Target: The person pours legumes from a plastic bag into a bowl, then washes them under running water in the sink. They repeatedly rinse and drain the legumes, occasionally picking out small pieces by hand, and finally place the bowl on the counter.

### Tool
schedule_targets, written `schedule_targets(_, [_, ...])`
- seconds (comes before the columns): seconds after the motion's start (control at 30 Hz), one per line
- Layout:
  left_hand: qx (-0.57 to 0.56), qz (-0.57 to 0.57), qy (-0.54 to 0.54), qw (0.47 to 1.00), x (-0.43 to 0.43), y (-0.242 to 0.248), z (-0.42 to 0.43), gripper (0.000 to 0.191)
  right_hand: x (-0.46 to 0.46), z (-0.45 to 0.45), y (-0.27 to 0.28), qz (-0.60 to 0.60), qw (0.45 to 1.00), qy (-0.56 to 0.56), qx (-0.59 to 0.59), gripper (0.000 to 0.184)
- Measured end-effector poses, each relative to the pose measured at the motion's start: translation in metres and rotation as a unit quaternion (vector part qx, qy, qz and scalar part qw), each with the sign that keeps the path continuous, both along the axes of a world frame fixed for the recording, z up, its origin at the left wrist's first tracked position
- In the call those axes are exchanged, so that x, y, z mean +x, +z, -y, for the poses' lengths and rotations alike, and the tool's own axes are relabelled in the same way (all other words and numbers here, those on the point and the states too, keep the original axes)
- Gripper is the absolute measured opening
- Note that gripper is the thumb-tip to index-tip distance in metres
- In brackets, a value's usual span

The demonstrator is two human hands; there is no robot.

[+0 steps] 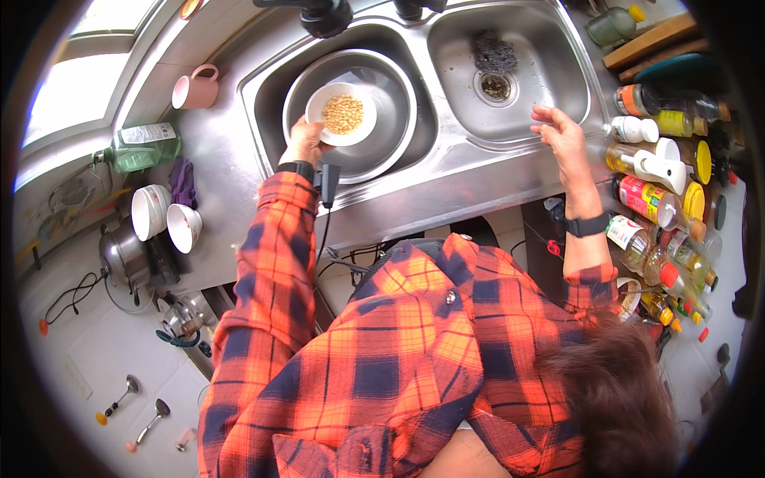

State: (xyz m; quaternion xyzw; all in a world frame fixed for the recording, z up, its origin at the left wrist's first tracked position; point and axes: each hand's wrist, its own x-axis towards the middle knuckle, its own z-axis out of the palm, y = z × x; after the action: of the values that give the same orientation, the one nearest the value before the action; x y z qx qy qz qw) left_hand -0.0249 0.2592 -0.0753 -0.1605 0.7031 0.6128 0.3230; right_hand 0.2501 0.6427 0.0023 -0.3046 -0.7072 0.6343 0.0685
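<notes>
My left hand (306, 142) grips the near left rim of a small white bowl (358, 136) holding yellowish beans or kernels (342, 114). This bowl is over a large stainless steel basin (394, 149) in the left sink; whether it touches the basin cannot be told. My right hand (559, 130), empty with fingers apart, hovers at the near right edge of the right sink (460, 107). In that sink a dark scouring pad of metal wool (495, 55) lies beside the drain strainer (496, 87), which has bits of debris in it.
Black faucets (326, 17) stand behind the sinks. Left on the counter are a pink mug (195, 89), a green bottle (145, 147), white bowls (149, 212) and a purple cloth (183, 182). Several bottles (648, 200) and wooden boards (651, 40) crowd the right side.
</notes>
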Motion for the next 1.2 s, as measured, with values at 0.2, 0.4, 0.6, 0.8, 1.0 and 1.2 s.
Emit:
schedule_targets(0.2, [0.010,0.053,0.011,0.998,0.014,-0.030,-0.001,0.054,-0.002,0.014,0.013,-0.007,0.999,-0.006,-0.034,0.037])
schedule_targets(0.4, [-0.042,0.083,0.050,0.994,0.011,-0.060,-0.016,0.058,-0.005,0.025,0.017,0.003,0.999,0.013,-0.031,0.037])
schedule_targets(0.6, [-0.020,0.085,0.015,0.996,0.001,-0.076,-0.036,0.057,-0.011,0.035,0.014,0.004,0.999,0.039,-0.037,0.036])
schedule_targets(0.8, [0.118,0.135,0.045,0.983,0.009,-0.064,-0.039,0.044,-0.022,0.043,0.020,0.012,0.997,0.067,-0.039,0.036])
schedule_targets(1.0, [0.150,0.054,0.042,0.986,0.018,-0.013,-0.057,0.046,-0.066,0.072,0.023,0.016,0.993,0.099,-0.062,0.044])
schedule_targets(1.2, [0.212,0.031,0.011,0.977,0.039,0.045,-0.061,0.049,-0.131,0.103,0.010,0.093,0.970,0.136,-0.176,0.070])
